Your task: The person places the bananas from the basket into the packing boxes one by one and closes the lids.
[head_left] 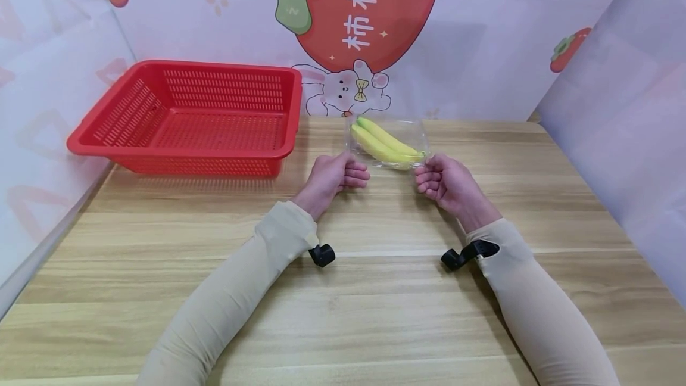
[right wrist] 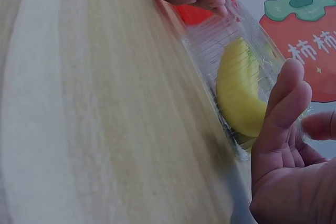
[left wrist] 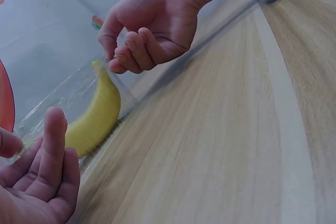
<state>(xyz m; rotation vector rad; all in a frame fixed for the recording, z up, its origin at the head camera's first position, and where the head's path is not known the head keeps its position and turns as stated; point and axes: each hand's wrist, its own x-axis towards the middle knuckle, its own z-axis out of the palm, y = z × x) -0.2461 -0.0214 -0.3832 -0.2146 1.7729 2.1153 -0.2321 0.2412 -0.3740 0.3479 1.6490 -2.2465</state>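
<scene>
A clear plastic box (head_left: 409, 133) with two yellow bananas (head_left: 383, 142) inside sits near the table's back edge. My left hand (head_left: 339, 176) pinches its front left corner between thumb and index finger, the other fingers loosely bent. At the front right corner, my right hand (head_left: 447, 183) pinches the box the same way. In the left wrist view, one banana (left wrist: 97, 116) shows through the clear wall beyond my left fingers (left wrist: 52, 150). The right wrist view has my right hand (right wrist: 294, 166) partly covering the near end of the box (right wrist: 202, 40).
A red slotted plastic basket (head_left: 292, 130) stands at the back left, beside the box. Behind the table (head_left: 375, 314) hangs a white printed cloth (head_left: 482, 64) with a persimmon and a rabbit. Cloth also hangs along both sides.
</scene>
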